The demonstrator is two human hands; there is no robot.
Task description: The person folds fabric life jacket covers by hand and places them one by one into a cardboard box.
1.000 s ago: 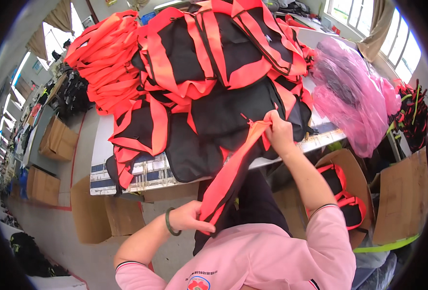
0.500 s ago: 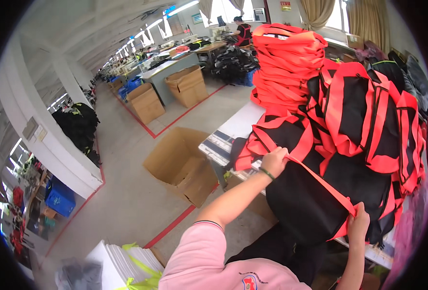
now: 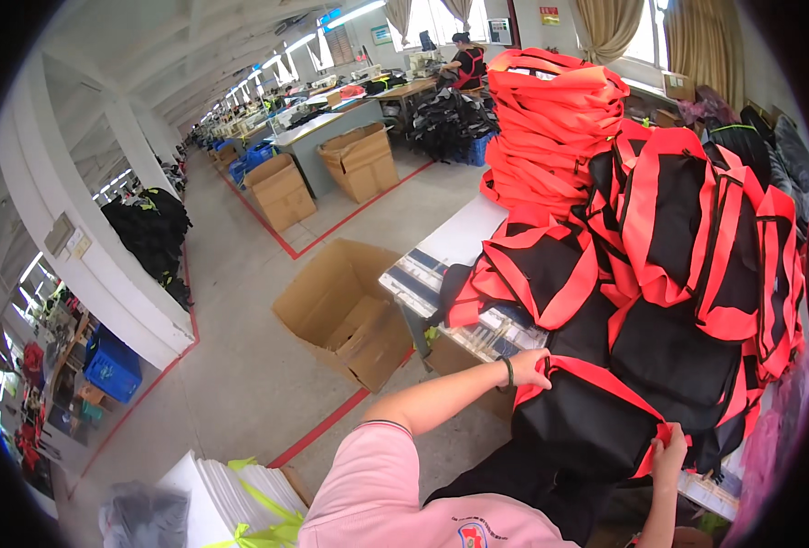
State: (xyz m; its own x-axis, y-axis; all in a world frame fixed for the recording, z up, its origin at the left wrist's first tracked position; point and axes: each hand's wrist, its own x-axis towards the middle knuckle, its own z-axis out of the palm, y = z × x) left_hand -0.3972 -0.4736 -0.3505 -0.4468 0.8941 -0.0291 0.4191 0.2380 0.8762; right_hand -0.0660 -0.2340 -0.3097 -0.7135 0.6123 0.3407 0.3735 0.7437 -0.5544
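Note:
A black fabric bag with bright red-orange edging hangs over the table's near side, close to my body. Pinched at its upper left corner, the edging is in my left hand. My right hand grips the edging at the bag's right corner, lower and nearer to me. Between the two hands the red-orange band slopes down to the right. Just beyond lie more black bags with red-orange straps, heaped on the table.
A tall stack of folded red-orange pieces rises at the table's far end. Left of the table an open cardboard box stands on the floor. White sheets tied with yellow-green strips sit at lower left. Farther back, a person works at a bench.
My left hand has moved down and nearer, bringing the bag's upper edge away from the pile. The band between my hands is shorter and less steep. My right hand has dropped slightly.

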